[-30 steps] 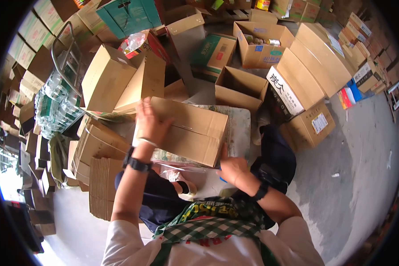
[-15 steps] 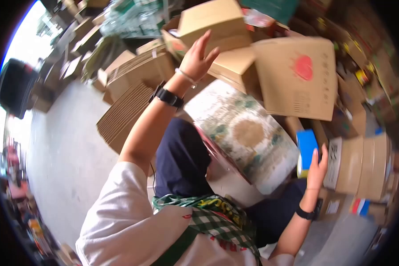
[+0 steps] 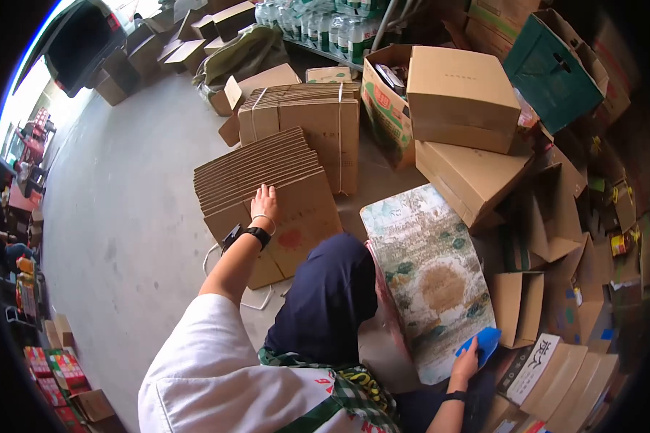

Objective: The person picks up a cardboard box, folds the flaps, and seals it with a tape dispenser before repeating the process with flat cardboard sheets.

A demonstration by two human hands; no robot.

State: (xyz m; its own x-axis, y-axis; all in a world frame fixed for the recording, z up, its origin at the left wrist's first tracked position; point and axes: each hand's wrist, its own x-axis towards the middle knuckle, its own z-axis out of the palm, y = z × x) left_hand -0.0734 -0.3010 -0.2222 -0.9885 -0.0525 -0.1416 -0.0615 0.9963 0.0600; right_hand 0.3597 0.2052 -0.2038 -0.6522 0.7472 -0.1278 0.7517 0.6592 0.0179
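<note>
My left hand (image 3: pixel 263 203) is at the front of a stack of flattened cardboard boxes (image 3: pixel 300 224), its fingers stretched out over the front sheet near the top edge. It grips nothing that I can see. A faded red mark shows on that sheet. In my right hand (image 3: pixel 465 363) is a blue flat-sided object (image 3: pixel 488 343); its exact kind is not clear. The hand is low at the right, by the lower corner of a worn, printed board-like surface (image 3: pixel 440 278) in front of my knees. My palm and fingers partly cover the blue object.
Behind the stack stands a tied bundle of flat cartons (image 3: pixel 303 119). Closed cardboard boxes (image 3: pixel 462 94) are piled beyond the board, with a green crate (image 3: pixel 556 72) farther right. Open cartons (image 3: pixel 516 307) crowd the right side. Packs of bottles (image 3: pixel 332 32) stand at the back.
My left hand has come down from its raised position to the flattened boxes. The heart-printed box is gone from above the board. My right hand now grips the blue object. The view has shifted.
</note>
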